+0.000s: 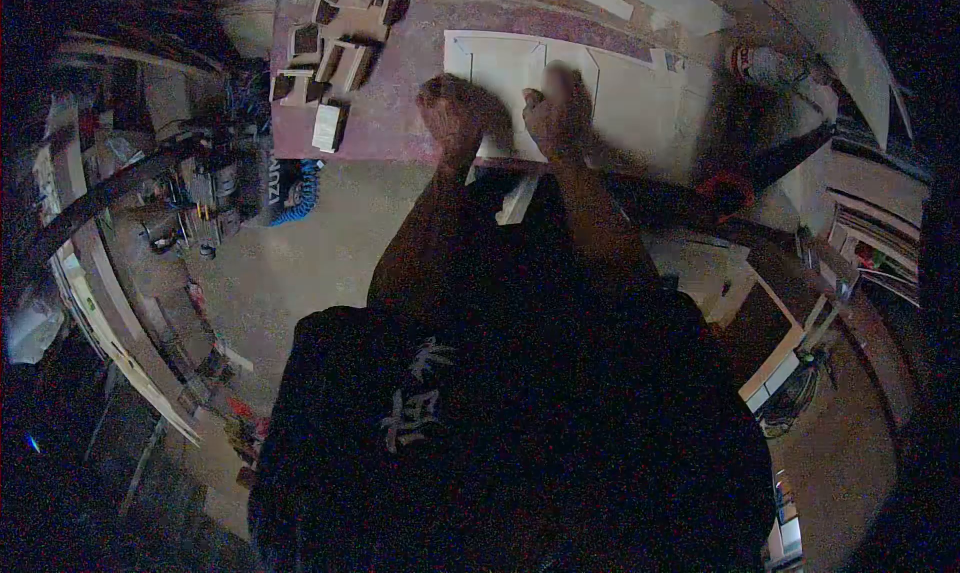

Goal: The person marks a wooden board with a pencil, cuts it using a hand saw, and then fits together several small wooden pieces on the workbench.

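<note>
We find the left hand (455,113) and right hand (558,113) on a pale panel (630,88), which lies under the fingers at the tabletop's (400,103) near edge. We cannot tell whether the fingers are clenched or flat. Uneven pressure could slide the panel off.

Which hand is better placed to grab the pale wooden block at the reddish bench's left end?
Probably the left hand: it rests on the pale flat board, nearer the pale wooden block; the right hand sits farther across the board.

Dark top (500,443) w/ pale printed characters (418,393) on front, arms bare.
</note>
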`<state>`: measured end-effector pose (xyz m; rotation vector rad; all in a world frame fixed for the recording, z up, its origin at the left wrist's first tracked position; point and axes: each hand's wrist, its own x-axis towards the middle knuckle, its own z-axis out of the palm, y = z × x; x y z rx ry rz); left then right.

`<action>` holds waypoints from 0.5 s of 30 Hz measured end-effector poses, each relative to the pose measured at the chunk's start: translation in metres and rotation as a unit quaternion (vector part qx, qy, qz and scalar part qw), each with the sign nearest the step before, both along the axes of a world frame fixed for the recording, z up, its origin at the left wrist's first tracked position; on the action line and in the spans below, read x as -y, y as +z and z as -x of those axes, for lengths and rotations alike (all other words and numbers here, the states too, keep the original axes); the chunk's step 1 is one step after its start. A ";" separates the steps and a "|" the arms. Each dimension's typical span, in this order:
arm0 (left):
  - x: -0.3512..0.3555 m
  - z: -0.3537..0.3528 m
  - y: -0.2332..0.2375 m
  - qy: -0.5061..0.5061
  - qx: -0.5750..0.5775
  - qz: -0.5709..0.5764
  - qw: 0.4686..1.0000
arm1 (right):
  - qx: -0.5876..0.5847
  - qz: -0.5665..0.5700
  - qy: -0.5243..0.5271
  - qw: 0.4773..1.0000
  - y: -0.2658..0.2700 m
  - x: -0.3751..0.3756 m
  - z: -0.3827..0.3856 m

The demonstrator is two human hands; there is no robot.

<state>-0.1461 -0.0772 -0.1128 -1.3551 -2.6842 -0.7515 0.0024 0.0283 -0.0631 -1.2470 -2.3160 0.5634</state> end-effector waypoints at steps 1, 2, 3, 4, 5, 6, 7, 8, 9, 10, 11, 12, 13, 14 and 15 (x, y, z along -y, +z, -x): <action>-0.001 -0.001 0.006 0.000 0.028 -0.023 0.999 | -0.006 0.002 0.005 1.000 -0.001 -0.001 -0.001; -0.001 -0.003 0.013 0.000 0.055 -0.046 0.997 | -0.013 0.003 0.010 1.000 -0.001 -0.002 -0.002; 0.000 -0.005 0.017 0.000 0.083 -0.068 0.994 | -0.008 -0.004 0.010 1.000 0.000 -0.002 -0.002; 0.001 -0.004 0.017 -0.015 0.050 -0.061 0.997 | -0.004 -0.010 0.010 1.000 0.001 -0.002 -0.001; 0.003 -0.003 0.020 -0.030 0.016 -0.053 0.998 | 0.000 -0.017 0.010 1.000 0.002 -0.002 -0.001; 0.003 -0.004 0.025 -0.016 0.027 -0.011 0.999 | 0.007 -0.004 0.008 1.000 0.003 -0.001 -0.001; 0.003 -0.005 0.035 -0.004 0.036 0.032 0.999 | 0.014 0.008 0.006 1.000 0.004 -0.002 -0.002; 0.000 -0.008 0.046 0.038 0.087 0.106 0.990 | 0.019 0.018 0.004 1.000 0.006 -0.005 -0.002; -0.004 -0.009 0.057 0.082 0.139 0.179 0.971 | 0.020 0.017 0.010 1.000 0.007 -0.008 -0.002; -0.006 -0.006 0.040 0.053 0.076 0.168 0.981 | 0.021 0.019 0.015 0.999 0.007 -0.009 -0.004; -0.012 0.000 0.015 0.023 0.012 0.156 0.987 | 0.022 0.019 0.020 0.999 0.006 -0.011 -0.006; -0.019 0.000 0.011 -0.019 -0.025 0.147 0.989 | -0.034 0.095 0.002 0.995 -0.009 -0.016 -0.007; -0.027 0.001 0.020 -0.059 -0.065 0.136 0.987 | -0.090 0.170 -0.017 0.981 -0.026 -0.021 -0.006; -0.040 0.000 0.029 -0.111 -0.079 0.130 0.982 | -0.098 0.168 -0.020 0.981 -0.040 -0.023 -0.011; -0.053 -0.001 0.043 -0.161 -0.093 0.121 0.975 | -0.106 0.166 -0.022 0.980 -0.044 -0.025 -0.013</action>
